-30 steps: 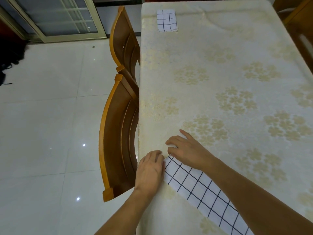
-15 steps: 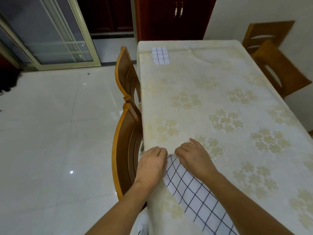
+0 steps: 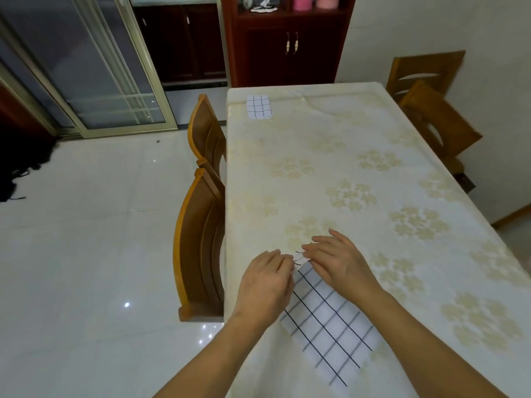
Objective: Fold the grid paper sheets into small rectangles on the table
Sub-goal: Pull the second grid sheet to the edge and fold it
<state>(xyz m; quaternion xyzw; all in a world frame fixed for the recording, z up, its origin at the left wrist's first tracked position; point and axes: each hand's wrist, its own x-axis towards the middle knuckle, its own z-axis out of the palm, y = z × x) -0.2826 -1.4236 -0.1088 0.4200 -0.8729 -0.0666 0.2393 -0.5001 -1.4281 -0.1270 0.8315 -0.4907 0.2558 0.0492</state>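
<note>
Desk (image 3: 330, 145) with floral cloth filled right half of frame, running from lower centre to upper centre. Two wooden chairs (image 3: 201, 225) tucked at its left edge, two more (image 3: 431, 116) at upper right. Grid sheet (image 3: 330, 326) lay flat on desk at lower centre, near left edge, angled diagonally. Both hands sat at sheet's far corner. Left hand (image 3: 265, 282) had fingers curled, pinching the corner edge. Right hand (image 3: 334, 262) had fingers bent over the same corner, holding the raised bit of paper. Folded grid rectangle (image 3: 258, 107) lay at desk's far left corner, upper centre, well apart from hands.
</note>
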